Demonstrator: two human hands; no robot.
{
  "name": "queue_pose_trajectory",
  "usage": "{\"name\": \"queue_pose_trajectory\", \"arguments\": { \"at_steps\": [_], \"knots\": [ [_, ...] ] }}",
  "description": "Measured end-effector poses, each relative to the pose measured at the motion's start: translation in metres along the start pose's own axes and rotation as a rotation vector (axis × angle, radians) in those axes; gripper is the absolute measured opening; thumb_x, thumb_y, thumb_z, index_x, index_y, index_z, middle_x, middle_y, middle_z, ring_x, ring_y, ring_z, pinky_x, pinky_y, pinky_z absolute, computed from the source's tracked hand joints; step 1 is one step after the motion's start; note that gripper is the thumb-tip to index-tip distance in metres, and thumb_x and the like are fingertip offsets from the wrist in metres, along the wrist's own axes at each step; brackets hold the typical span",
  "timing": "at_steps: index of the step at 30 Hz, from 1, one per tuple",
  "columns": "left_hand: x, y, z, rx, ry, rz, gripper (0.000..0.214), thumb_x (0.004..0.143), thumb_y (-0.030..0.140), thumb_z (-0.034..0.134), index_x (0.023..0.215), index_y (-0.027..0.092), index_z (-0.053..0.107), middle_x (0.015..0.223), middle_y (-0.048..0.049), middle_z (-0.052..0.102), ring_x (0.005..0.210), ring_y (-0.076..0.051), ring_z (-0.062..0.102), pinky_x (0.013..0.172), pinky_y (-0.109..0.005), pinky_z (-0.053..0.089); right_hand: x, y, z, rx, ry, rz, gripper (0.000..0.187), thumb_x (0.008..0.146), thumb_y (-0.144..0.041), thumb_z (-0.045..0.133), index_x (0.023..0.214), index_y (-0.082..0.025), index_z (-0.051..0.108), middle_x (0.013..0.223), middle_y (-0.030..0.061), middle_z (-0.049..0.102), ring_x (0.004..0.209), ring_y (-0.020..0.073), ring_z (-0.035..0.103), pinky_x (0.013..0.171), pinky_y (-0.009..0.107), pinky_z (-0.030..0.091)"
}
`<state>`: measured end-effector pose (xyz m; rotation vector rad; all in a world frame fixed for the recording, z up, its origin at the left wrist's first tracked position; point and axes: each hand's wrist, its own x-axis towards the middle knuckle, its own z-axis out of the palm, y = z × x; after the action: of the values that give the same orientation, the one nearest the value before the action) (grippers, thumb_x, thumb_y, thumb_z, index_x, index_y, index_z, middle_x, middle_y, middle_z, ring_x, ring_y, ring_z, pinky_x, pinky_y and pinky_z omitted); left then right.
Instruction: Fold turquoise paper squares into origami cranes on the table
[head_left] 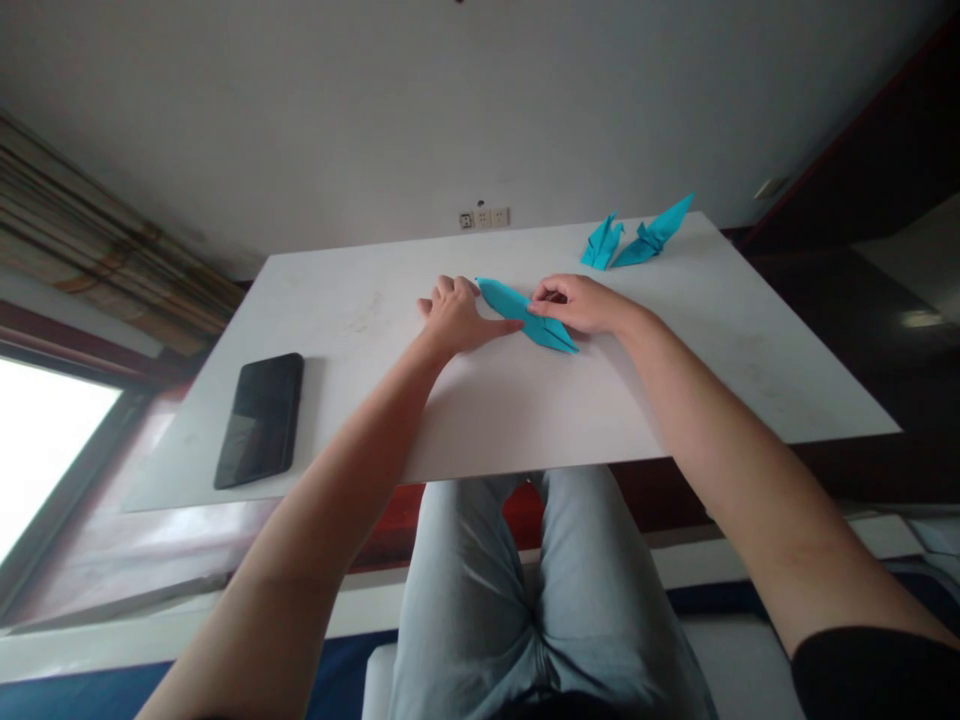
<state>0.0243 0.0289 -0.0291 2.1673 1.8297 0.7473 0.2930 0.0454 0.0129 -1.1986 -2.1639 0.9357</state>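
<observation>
A long piece of folded blue paper (pixel 510 301) lies slanted on the white table, pointed at both ends. My left hand (pixel 463 315) holds it down, the thumb stretched along its near edge at the middle and the curled fingers at its far left tip. On the other side, my right hand (pixel 574 303) is closed on the paper's right part, thumb and forefinger pinching near the centre fold. Some of its fingertips are hidden. Farther back on the right stand two folded paper figures in the same blue, a smaller one (pixel 601 243) and a longer one (pixel 654 238).
A black phone (pixel 260 420) lies on the left of the white table (pixel 360 300), close to its near edge. Wall sockets (pixel 484 217) sit just beyond the far edge. A striped curtain (pixel 97 230) hangs at the left, by a window.
</observation>
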Motion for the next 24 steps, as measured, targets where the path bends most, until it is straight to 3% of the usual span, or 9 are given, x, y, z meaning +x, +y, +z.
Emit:
{"name": "queue_pose_trajectory", "arguments": {
  "at_steps": [4,8,10,12,14,16,21,24],
  "knots": [
    [-0.002,0.01,0.0,-0.001,-0.004,-0.063,0.097,0.071,0.093,0.09,0.133,0.022,0.067,0.144,-0.0258,0.064,0.148,-0.055,0.056,0.123,-0.072,0.04,0.0,-0.001,0.0,0.128,-0.001,-0.028,0.051,0.081,-0.076,0.091,0.086,-0.028,0.073,0.097,0.0065,0.085,0.095,0.0297,0.076,0.09,0.045,0.063],
    [0.0,0.017,-0.001,-0.06,0.038,-0.108,0.074,0.076,0.088,0.088,0.111,0.024,0.073,0.135,-0.0233,0.069,0.143,-0.053,0.059,0.12,-0.075,0.042,0.0,-0.007,-0.001,0.171,0.043,-0.031,0.054,0.079,-0.079,0.091,0.087,-0.029,0.073,0.099,0.0058,0.085,0.1,0.0302,0.076,0.093,0.045,0.063],
    [0.003,0.019,-0.003,-0.133,0.039,-0.083,0.065,0.077,0.085,0.089,0.096,0.025,0.075,0.12,-0.0196,0.074,0.134,-0.049,0.064,0.115,-0.07,0.049,0.0,-0.01,0.0,0.175,0.074,-0.046,0.056,0.08,-0.081,0.09,0.088,-0.029,0.072,0.102,0.0063,0.084,0.104,0.0303,0.075,0.095,0.045,0.063],
    [0.005,0.02,-0.006,-0.269,-0.016,-0.022,0.06,0.084,0.084,0.085,0.088,0.025,0.075,0.1,-0.0139,0.076,0.118,-0.041,0.07,0.104,-0.059,0.057,0.0,-0.012,0.002,0.174,0.108,-0.07,0.057,0.082,-0.083,0.087,0.09,-0.028,0.072,0.107,0.0073,0.083,0.11,0.0305,0.075,0.098,0.044,0.062],
    [0.006,0.022,-0.008,-0.443,-0.092,0.041,0.061,0.092,0.084,0.077,0.088,0.023,0.077,0.088,-0.0088,0.076,0.102,-0.032,0.073,0.092,-0.046,0.06,0.0,-0.013,0.004,0.188,0.138,-0.091,0.059,0.083,-0.086,0.084,0.091,-0.028,0.071,0.112,0.0079,0.083,0.113,0.0305,0.074,0.098,0.044,0.062],
    [0.007,0.026,-0.01,-0.606,-0.124,0.099,0.064,0.096,0.085,0.073,0.093,0.022,0.078,0.089,-0.007,0.078,0.094,-0.026,0.074,0.085,-0.039,0.06,0.001,-0.013,0.005,0.228,0.157,-0.109,0.061,0.082,-0.087,0.084,0.092,-0.028,0.07,0.112,0.0079,0.082,0.11,0.0301,0.074,0.096,0.044,0.062],
    [0.009,0.037,-0.012,-0.904,-0.133,0.213,0.072,0.09,0.09,0.078,0.112,0.021,0.078,0.111,-0.0106,0.085,0.108,-0.026,0.079,0.098,-0.041,0.064,0.001,-0.017,0.005,0.309,0.205,-0.124,0.064,0.075,-0.085,0.09,0.098,-0.029,0.073,0.107,0.0066,0.082,0.102,0.0294,0.075,0.089,0.043,0.062],
    [0.009,0.038,-0.013,-0.966,-0.108,0.222,0.075,0.085,0.09,0.084,0.112,0.021,0.077,0.112,-0.0114,0.086,0.106,-0.025,0.08,0.099,-0.041,0.065,-0.004,-0.026,0.002,0.265,0.278,-0.159,0.059,0.076,-0.081,0.092,0.098,-0.029,0.074,0.11,0.0067,0.082,0.104,0.0292,0.075,0.088,0.042,0.061]
  ]
}}
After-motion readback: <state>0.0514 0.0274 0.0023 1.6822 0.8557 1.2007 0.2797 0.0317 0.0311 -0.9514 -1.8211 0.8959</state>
